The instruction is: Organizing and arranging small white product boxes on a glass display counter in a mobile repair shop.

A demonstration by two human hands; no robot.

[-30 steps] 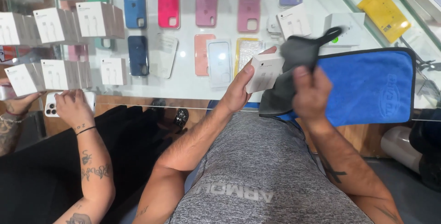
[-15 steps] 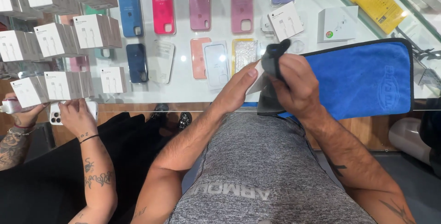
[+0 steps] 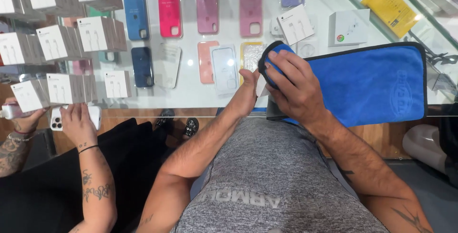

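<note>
Glass table (image 3: 191,97) below; my right hand (image 3: 296,87) gripped the blue cloth (image 3: 372,82), left hand (image 3: 248,92) steadying a small white item, needing gentle even rubbing.

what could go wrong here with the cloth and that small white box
1. The left hand holds the white box only at its edge while the right hand presses the cloth on it; the box might slip from that grip onto the glass counter.
2. The blue towel reaches the counter edge, so a tug could pull it off.
3. Another person's hand works close by with a phone; elbows could bump.
</note>
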